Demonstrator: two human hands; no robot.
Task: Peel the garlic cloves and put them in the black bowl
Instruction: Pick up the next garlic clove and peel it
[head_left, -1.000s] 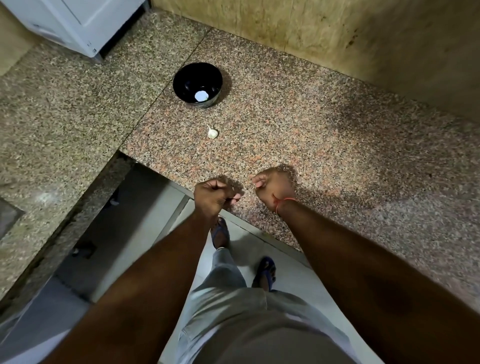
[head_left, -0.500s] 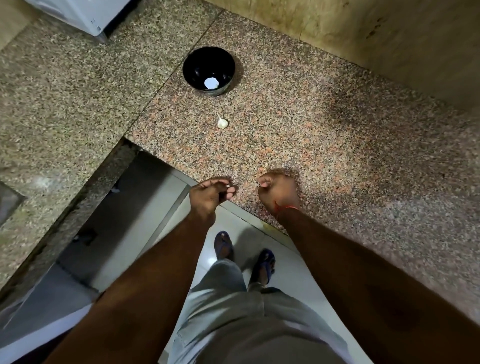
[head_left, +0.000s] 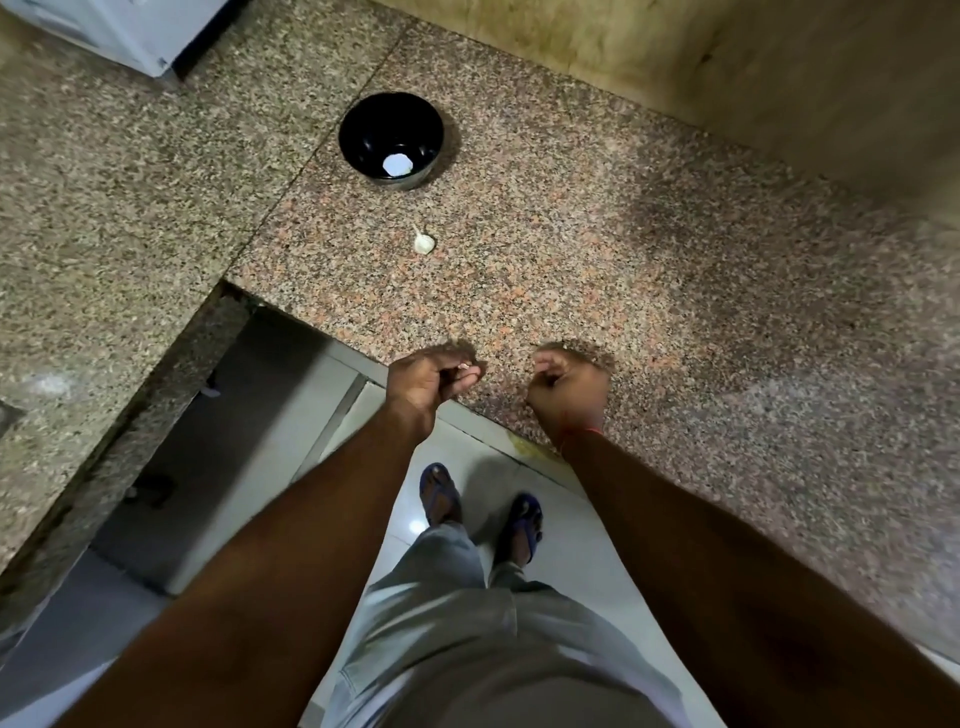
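Two hands low over the near edge of the speckled pink granite counter (head_left: 597, 270), held apart. Left hand (head_left: 423, 382) pinching something small and pale at the fingertips, possibly a garlic clove (too blurred to be sure). Right hand (head_left: 566, 389) curled into a fist, contents hidden. Farther off, a small white unpeeled garlic clove (head_left: 424, 242) lying just near of the round glossy black bowl (head_left: 363, 130), with a white peeled piece (head_left: 397, 165) inside.

from my feed the bowl (head_left: 390, 139) sits far back on the counter (head_left: 649, 270), a garlic clove (head_left: 424, 242) just in front, both hands near the front edge
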